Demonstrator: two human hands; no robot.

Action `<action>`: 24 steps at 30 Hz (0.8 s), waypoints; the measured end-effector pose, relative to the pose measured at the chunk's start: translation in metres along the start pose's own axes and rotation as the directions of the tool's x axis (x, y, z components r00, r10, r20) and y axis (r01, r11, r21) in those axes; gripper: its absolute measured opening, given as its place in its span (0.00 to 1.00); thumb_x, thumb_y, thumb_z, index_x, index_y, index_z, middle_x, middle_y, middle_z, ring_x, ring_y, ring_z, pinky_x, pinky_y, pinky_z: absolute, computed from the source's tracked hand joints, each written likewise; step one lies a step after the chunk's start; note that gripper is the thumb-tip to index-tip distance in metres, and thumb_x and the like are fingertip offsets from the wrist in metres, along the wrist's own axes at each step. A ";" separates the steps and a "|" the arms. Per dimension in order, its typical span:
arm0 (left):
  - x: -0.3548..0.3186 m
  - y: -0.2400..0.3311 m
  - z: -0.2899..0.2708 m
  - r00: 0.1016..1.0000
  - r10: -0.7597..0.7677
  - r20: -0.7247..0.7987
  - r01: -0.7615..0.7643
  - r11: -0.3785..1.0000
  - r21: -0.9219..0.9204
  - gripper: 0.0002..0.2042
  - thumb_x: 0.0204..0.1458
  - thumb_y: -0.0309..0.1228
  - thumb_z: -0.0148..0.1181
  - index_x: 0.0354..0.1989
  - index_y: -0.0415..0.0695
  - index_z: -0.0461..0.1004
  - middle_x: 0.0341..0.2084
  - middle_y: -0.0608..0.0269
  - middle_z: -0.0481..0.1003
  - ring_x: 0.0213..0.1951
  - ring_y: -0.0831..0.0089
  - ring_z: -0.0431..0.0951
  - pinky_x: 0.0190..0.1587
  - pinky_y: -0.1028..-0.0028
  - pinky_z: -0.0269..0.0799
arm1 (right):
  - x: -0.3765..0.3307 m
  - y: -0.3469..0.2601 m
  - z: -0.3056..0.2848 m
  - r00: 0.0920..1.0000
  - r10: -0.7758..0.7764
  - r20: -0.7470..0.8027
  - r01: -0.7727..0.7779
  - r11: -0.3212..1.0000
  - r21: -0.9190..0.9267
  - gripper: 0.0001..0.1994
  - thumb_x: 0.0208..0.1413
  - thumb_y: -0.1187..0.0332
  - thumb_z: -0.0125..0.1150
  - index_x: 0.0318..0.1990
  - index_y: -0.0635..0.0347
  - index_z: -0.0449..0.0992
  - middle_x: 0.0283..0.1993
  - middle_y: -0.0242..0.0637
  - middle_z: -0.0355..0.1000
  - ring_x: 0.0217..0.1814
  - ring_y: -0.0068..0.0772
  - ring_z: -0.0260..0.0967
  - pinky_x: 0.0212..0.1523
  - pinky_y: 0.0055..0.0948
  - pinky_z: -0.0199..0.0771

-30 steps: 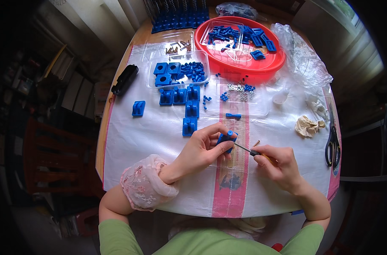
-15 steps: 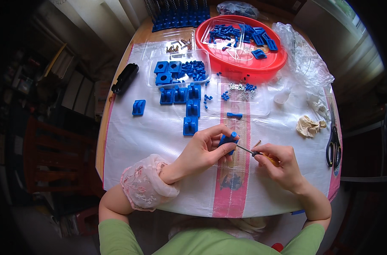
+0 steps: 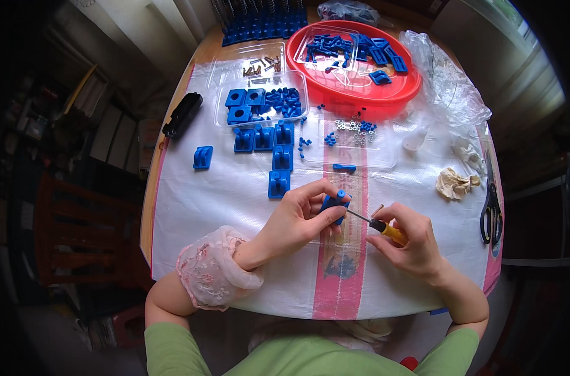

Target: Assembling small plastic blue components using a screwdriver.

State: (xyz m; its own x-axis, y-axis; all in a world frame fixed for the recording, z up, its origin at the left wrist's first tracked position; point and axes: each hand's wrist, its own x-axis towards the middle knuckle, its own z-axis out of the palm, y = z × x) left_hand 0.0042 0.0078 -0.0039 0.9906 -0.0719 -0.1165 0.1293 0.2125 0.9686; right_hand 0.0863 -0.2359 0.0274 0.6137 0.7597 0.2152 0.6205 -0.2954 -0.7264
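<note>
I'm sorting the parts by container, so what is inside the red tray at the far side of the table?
The red tray holds loose blue plastic parts and a clear plastic container with more blue pieces. Whatever lies under those heaps is covered.

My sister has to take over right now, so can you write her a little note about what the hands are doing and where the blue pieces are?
Left hand: pinching a small blue part above the white sheet.
Right hand: gripping a yellow-handled screwdriver, tip at the blue part.
Done: five blue blocks lie grouped on the sheet, another lies apart.
Left: loose pieces fill the red tray and clear box; nuts sit nearby.
</note>
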 end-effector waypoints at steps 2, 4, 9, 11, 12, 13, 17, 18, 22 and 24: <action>0.000 0.001 0.001 1.000 -0.008 -0.005 0.008 1.000 -0.026 0.10 0.64 0.22 0.63 0.51 0.38 0.75 0.39 0.65 0.80 0.36 0.79 0.82 0.39 0.78 0.80 | -0.002 0.000 0.000 0.998 0.061 0.000 -0.061 0.998 0.014 0.13 0.50 0.77 0.74 0.42 0.65 0.78 0.36 0.44 0.77 0.34 0.45 0.80 0.34 0.36 0.78; 0.000 0.001 0.002 1.000 -0.014 -0.002 0.014 0.999 -0.030 0.10 0.64 0.22 0.63 0.52 0.38 0.75 0.39 0.65 0.80 0.36 0.79 0.82 0.39 0.78 0.80 | -0.002 0.002 -0.001 1.000 0.023 0.002 -0.023 1.000 0.014 0.12 0.51 0.78 0.74 0.41 0.65 0.78 0.36 0.44 0.78 0.34 0.45 0.80 0.33 0.36 0.78; 0.000 0.002 0.003 1.000 0.013 0.007 -0.013 1.000 -0.011 0.10 0.64 0.21 0.62 0.52 0.38 0.75 0.39 0.64 0.80 0.36 0.79 0.82 0.40 0.78 0.81 | -0.005 0.006 -0.003 0.992 0.111 0.063 -0.118 0.986 0.121 0.11 0.54 0.76 0.74 0.41 0.67 0.78 0.31 0.41 0.78 0.30 0.34 0.79 0.30 0.32 0.75; 0.000 0.000 0.003 1.000 0.021 0.005 -0.021 1.000 -0.005 0.10 0.64 0.20 0.62 0.52 0.37 0.75 0.39 0.64 0.80 0.37 0.79 0.82 0.40 0.78 0.81 | -0.005 0.008 -0.006 0.959 0.228 0.167 -0.264 0.934 0.240 0.09 0.57 0.74 0.72 0.42 0.68 0.78 0.29 0.38 0.78 0.27 0.26 0.77 0.27 0.28 0.74; 0.000 -0.001 0.002 1.000 0.024 0.003 -0.024 1.000 -0.001 0.10 0.64 0.20 0.61 0.52 0.37 0.75 0.40 0.64 0.80 0.38 0.79 0.82 0.40 0.77 0.81 | -0.004 0.005 -0.007 0.916 0.325 0.238 -0.390 0.859 0.330 0.09 0.59 0.73 0.72 0.42 0.68 0.79 0.28 0.36 0.78 0.27 0.23 0.76 0.26 0.26 0.73; -0.001 -0.001 0.002 1.000 0.013 0.007 -0.013 1.000 0.000 0.10 0.64 0.20 0.61 0.52 0.37 0.75 0.40 0.63 0.80 0.38 0.79 0.82 0.41 0.77 0.82 | -0.001 -0.001 -0.011 0.857 0.406 0.317 -0.509 0.759 0.406 0.09 0.60 0.73 0.71 0.42 0.68 0.79 0.27 0.35 0.77 0.26 0.20 0.75 0.25 0.24 0.72; -0.002 0.001 0.002 1.000 -0.021 0.020 0.021 1.000 0.003 0.10 0.64 0.20 0.61 0.52 0.37 0.74 0.41 0.63 0.80 0.40 0.78 0.82 0.41 0.77 0.82 | 0.003 -0.003 -0.014 0.765 0.467 0.443 -0.642 0.607 0.469 0.08 0.64 0.71 0.67 0.42 0.69 0.79 0.26 0.31 0.76 0.23 0.16 0.72 0.23 0.20 0.71; -0.002 0.001 0.002 0.999 -0.027 0.023 0.027 1.000 0.002 0.10 0.64 0.20 0.61 0.52 0.37 0.74 0.42 0.62 0.80 0.40 0.78 0.83 0.41 0.77 0.82 | 0.002 -0.004 -0.014 0.779 0.462 0.424 -0.625 0.624 0.469 0.08 0.64 0.71 0.68 0.42 0.69 0.79 0.26 0.31 0.76 0.23 0.16 0.72 0.23 0.20 0.71; -0.001 0.000 0.003 1.000 0.004 0.021 -0.004 1.000 0.005 0.10 0.64 0.20 0.61 0.52 0.37 0.74 0.42 0.63 0.80 0.39 0.79 0.83 0.41 0.77 0.82 | -0.005 0.004 -0.007 0.862 0.400 0.311 -0.503 0.748 0.433 0.08 0.62 0.71 0.69 0.41 0.67 0.79 0.26 0.32 0.77 0.22 0.19 0.72 0.23 0.23 0.70; -0.001 0.000 0.002 1.000 -0.002 0.026 0.001 1.000 0.016 0.10 0.64 0.20 0.61 0.52 0.37 0.74 0.42 0.63 0.80 0.39 0.79 0.83 0.41 0.78 0.82 | -0.006 0.005 -0.005 0.936 0.292 0.196 -0.342 0.889 0.305 0.07 0.60 0.72 0.70 0.41 0.65 0.80 0.25 0.35 0.77 0.21 0.23 0.73 0.23 0.25 0.70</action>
State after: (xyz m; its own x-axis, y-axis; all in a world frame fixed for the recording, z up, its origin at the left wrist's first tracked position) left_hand 0.0032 0.0055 -0.0031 0.9889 -0.0974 -0.1125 0.1300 0.1968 0.9718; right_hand 0.0884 -0.2450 0.0256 0.6601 0.7382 -0.1391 0.1928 -0.3454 -0.9185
